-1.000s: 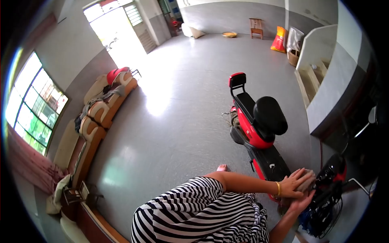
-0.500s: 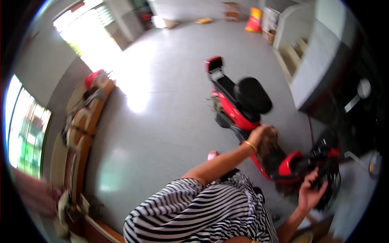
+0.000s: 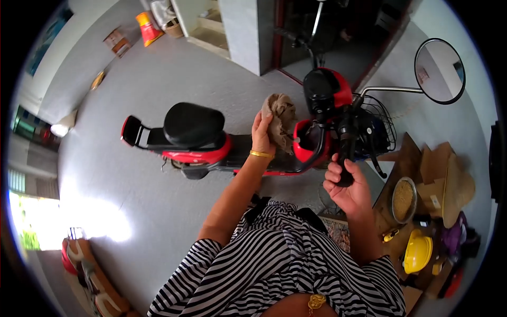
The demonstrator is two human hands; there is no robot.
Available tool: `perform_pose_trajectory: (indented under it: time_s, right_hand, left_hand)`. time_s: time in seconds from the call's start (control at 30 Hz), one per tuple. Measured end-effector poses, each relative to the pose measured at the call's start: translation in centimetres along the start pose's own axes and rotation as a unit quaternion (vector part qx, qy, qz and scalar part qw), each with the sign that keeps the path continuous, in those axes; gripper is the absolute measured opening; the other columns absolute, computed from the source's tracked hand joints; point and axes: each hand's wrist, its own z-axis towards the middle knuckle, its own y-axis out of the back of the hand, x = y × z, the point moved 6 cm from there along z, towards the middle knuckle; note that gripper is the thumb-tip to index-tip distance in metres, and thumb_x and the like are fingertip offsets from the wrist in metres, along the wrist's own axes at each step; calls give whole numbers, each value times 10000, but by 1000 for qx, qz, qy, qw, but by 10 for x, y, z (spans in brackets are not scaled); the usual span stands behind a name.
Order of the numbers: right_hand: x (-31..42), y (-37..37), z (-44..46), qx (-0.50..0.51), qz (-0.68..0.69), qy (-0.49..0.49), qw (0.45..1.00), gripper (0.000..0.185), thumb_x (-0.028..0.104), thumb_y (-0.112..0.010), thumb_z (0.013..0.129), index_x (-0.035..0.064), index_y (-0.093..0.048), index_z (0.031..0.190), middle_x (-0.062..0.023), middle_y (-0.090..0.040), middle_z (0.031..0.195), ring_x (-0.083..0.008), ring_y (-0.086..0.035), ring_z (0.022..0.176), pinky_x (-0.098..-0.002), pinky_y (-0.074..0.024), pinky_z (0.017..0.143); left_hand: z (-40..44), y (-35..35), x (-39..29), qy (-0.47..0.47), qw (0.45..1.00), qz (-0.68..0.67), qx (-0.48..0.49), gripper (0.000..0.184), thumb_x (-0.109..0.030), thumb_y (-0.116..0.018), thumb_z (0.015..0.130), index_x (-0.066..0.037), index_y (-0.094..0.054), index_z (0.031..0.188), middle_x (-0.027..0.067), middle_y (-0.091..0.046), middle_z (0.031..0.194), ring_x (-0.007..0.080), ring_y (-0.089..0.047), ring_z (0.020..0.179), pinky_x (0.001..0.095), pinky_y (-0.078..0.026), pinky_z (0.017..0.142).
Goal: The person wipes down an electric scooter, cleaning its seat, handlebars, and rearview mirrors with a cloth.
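A red and black electric scooter (image 3: 198,153) stands side-on before me, its seat at the left and its handlebar at the right. My left hand (image 3: 261,134), with a yellow bangle at the wrist, is closed on a crumpled brown rag (image 3: 281,113) held above the footboard. At the near end of the handlebar, my right hand (image 3: 348,187) has its fingers curled round the black handlebar grip (image 3: 346,150). The round mirror (image 3: 439,71) sticks out on a metal stem to the right, and a wire basket (image 3: 388,124) hangs at the scooter's front.
On the right, a wooden table (image 3: 385,211) bears a bowl of grain (image 3: 404,201), a cardboard box (image 3: 433,174), a straw hat (image 3: 457,187) and a yellow helmet (image 3: 418,251). A dark doorway lies beyond the handlebar. A wooden bench (image 3: 95,272) stands at lower left.
My view has swung to the right, so the scooter now lies across the middle. The right hand, fingers spread near the handlebar before, has closed on its grip. The rag stays in my left hand.
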Motion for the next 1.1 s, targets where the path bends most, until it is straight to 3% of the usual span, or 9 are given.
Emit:
perform_pose_trajectory:
  time_s: [0.17,0.3,0.4,0.5,0.77,0.83,0.93,1.03,1.1]
  right_hand:
    - [-4,-1,-6,-21,-6,20,1000,263,202,-522,821,50,-456,1025,-19,-440,738,-132,-419,661,-268,-344,603]
    - [-9,-3,-9,-48,16,53,997,296,197,-524,811,33,-446,1044,-22,-425,710,-126,-405,622,-255,-330,585]
    - [-12,-5,-11,-67,25,82,994,307,193,-530,802,22,-445,1043,-17,-407,686,-116,-377,582,-243,-310,564]
    - [-12,-6,-12,-84,22,110,990,328,199,-542,788,13,-443,1039,-11,-393,665,-104,-355,548,-236,-293,547]
    - [-16,0,-17,-120,47,147,981,377,226,-550,769,7,-426,1050,11,-378,647,-90,-351,521,-239,-289,526]
    - [-16,4,-21,-118,45,139,982,378,228,-547,774,11,-420,1056,11,-377,647,-90,-350,518,-240,-290,525]
    - [-11,7,-20,-100,24,137,985,391,240,-535,790,24,-400,1088,9,-375,648,-88,-348,515,-244,-293,518]
    - [-6,10,-18,-82,-12,115,990,394,249,-526,802,31,-390,1101,-1,-370,659,-95,-339,513,-252,-293,509]
    - [-2,14,-19,-40,-62,71,995,400,246,-502,822,58,-369,1149,-13,-419,753,-106,-399,601,-263,-331,562]
  left_hand:
    - [52,-47,24,-86,975,172,107,446,-121,-593,805,-17,-419,1202,58,-524,1079,146,-489,999,275,-394,863]
    - [71,-93,41,-378,736,498,260,435,-85,-636,698,-43,-513,1113,130,-532,1069,324,-471,1001,366,-369,873]
    - [66,-119,74,-368,563,661,333,441,-178,-614,705,-189,-511,1134,73,-447,1201,301,-377,1125,538,-287,893]
    - [79,-132,87,-394,517,678,342,406,-246,-577,732,-224,-504,1131,63,-427,1211,289,-372,1129,588,-279,859]
    - [145,-160,140,-236,480,770,347,350,-322,-511,750,-187,-515,1073,66,-504,1089,259,-418,1083,547,-300,860]
    - [161,-151,140,-183,532,761,321,352,-318,-454,765,-100,-557,1022,82,-508,1084,269,-390,1115,524,-248,902]
    - [165,-130,118,-256,541,770,220,322,-306,-472,761,-105,-522,1007,117,-535,1032,277,-473,1012,386,-389,824]
    - [152,-103,90,-314,664,667,124,376,-199,-528,738,-48,-476,1079,173,-475,1125,311,-467,1023,410,-392,861]
    - [143,-94,86,-282,678,676,67,456,-177,-545,720,-46,-438,1144,170,-454,1159,328,-407,1105,396,-389,877]
